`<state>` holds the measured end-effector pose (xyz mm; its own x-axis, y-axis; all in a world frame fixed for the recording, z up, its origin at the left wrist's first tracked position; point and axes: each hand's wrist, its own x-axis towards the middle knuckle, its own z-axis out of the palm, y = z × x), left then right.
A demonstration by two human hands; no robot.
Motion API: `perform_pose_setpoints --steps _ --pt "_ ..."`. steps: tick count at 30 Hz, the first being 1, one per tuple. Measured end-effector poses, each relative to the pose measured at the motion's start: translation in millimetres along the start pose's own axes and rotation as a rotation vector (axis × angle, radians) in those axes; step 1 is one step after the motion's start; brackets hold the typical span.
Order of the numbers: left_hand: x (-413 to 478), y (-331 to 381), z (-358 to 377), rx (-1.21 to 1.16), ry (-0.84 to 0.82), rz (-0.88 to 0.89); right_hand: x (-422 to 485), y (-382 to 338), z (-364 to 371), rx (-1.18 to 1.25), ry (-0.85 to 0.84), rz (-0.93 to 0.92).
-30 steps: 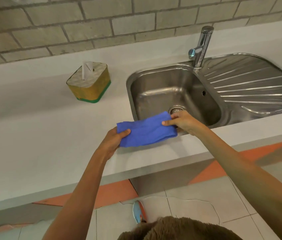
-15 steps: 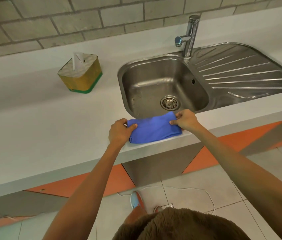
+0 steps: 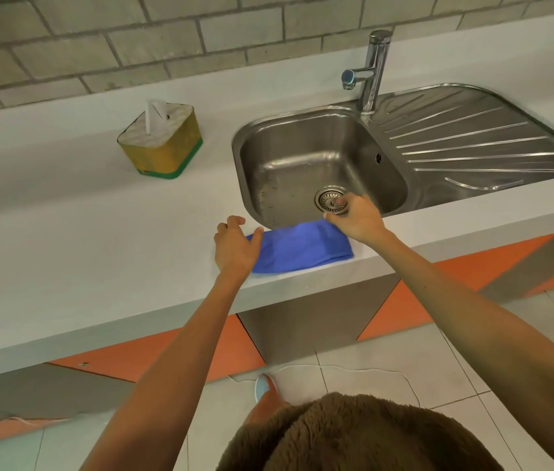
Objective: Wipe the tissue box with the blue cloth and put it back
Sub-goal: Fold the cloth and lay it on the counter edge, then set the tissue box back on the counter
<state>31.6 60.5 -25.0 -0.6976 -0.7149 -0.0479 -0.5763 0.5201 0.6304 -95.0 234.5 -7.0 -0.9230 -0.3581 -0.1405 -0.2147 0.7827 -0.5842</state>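
On the counter (image 3: pixel 65 253), two hands, left (image 3: pixel 235 248) and right (image 3: pixel 359 219), pinch one blue cloth (image 3: pixel 299 248); one tissue box (image 3: pixel 161 141) behind.

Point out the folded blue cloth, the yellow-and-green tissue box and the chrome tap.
Folded blue cloth (image 3: pixel 299 248): head view, middle of its top.
Yellow-and-green tissue box (image 3: pixel 163 154): head view, yellow front wall.
Chrome tap (image 3: pixel 372 76): head view, upright stem.
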Motion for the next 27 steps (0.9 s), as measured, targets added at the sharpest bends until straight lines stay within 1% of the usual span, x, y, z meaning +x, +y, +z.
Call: perform_pose_setpoints --steps 4,7,12,15,18,22,24,27 --pt "12.3 13.2 -6.2 -0.084 -0.023 -0.002 8.6 -25.3 -0.6 0.026 -0.019 -0.074" --pt "28.1 20.9 -15.7 -0.122 -0.026 -0.01 18.7 -49.8 -0.3 0.064 -0.04 -0.097" --pt "62.6 23.5 -42.1 -0.283 0.007 -0.119 41.6 -94.8 2.6 0.146 -0.045 -0.146" --pt "86.6 16.1 -62.2 -0.38 0.02 -0.195 57.3 -124.8 9.9 0.2 -0.087 -0.183" --pt "111.2 2.4 -83.0 -0.552 0.018 -0.264 75.8 -157.3 20.8 0.22 -0.124 -0.21" --pt "145.8 -19.8 -110.6 -0.781 -0.037 -0.371 104.2 -197.0 39.7 0.232 -0.187 -0.226" --pt "162.7 -29.5 -121.7 -0.903 -0.061 -0.425 117.5 -212.4 50.3 0.283 -0.205 -0.221" --pt "186.0 -41.9 -130.4 -1.018 -0.099 -0.472 134.2 -231.0 62.2 0.361 -0.198 -0.171"
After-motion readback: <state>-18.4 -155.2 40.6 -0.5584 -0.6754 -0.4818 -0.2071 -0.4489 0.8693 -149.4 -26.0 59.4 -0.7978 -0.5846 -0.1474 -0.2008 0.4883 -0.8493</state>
